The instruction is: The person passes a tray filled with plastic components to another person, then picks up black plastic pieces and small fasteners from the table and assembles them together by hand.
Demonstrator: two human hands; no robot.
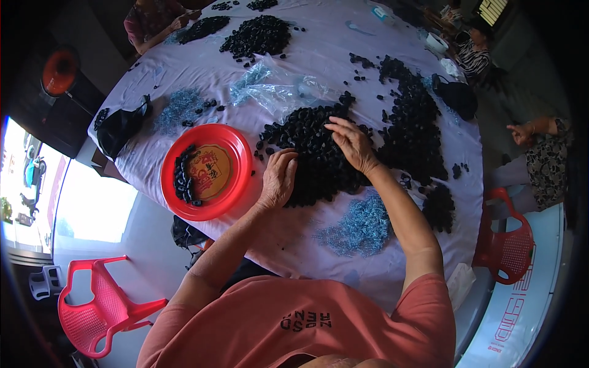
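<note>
Two hands at the heap of small black pieces (307, 132)

From where I stand, the heap lies on the cloth-covered worktop (288, 239), right in front of the person in the salmon shirt (294, 313). The left hand (280, 178) is at the heap's near-left edge, fingers close together and bent downward; I can't tell whether it pinches a piece. The right hand (354, 142) is over the upper right part, fingers loosely bent and partly spread, and again I can't make out whether anything is between them.

Left of the left hand sits a red round tray (243, 150) with a tan centre, a curved band of black pieces (182, 175) along its left side. Small bluish clear parts (362, 227) lie beside the right forearm, and a crumpled clear plastic bag (285, 95) lies beyond the heap.
</note>
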